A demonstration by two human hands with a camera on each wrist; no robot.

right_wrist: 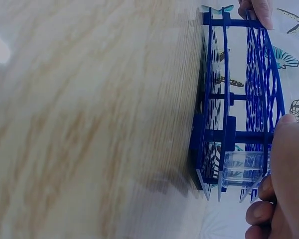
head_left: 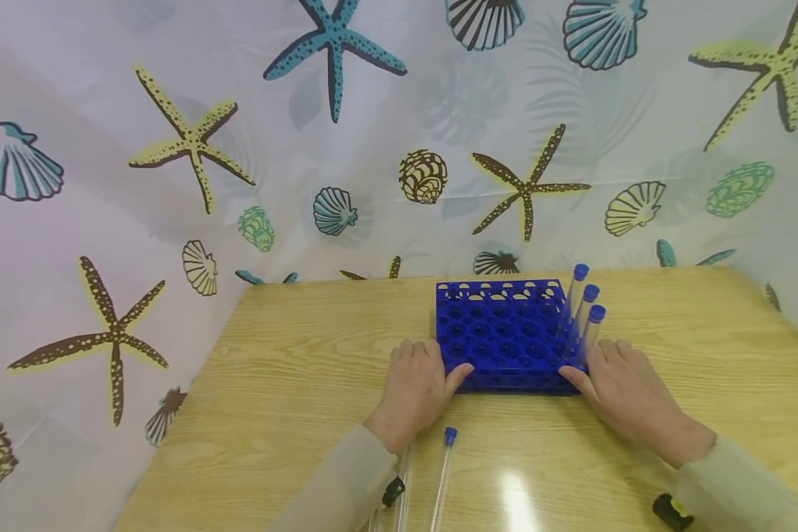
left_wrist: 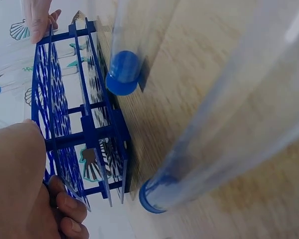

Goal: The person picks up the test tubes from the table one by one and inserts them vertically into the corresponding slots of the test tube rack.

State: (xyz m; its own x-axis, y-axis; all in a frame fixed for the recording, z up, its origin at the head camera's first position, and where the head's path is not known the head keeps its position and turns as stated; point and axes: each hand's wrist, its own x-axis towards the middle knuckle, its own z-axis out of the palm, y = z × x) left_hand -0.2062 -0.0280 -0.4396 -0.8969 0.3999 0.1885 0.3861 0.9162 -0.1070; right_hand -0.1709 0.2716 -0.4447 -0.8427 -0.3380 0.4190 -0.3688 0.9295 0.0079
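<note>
A blue test tube rack (head_left: 512, 380) stands on the wooden table, with a person's hands at both ends. The left hand (head_left: 417, 380) grips its left end, thumb over the front top edge and fingers curled at the side. At the other end the right hand (head_left: 628, 391) holds the rack the same way, fingers curled in the right wrist view beside the frame (right_wrist: 215, 135). Three clear test tubes with blue caps (head_left: 591, 293) stand in the rack's right column, leaning slightly right. Most of the rack's holes hold nothing.
Loose capped test tubes (head_left: 442, 473) lie on the table in front of the rack, partly covered by the left sleeve (head_left: 346, 480). Their blue caps (left_wrist: 122, 82) point toward the rack. A curtain (head_left: 372, 148) printed with starfish and shells hangs behind the table.
</note>
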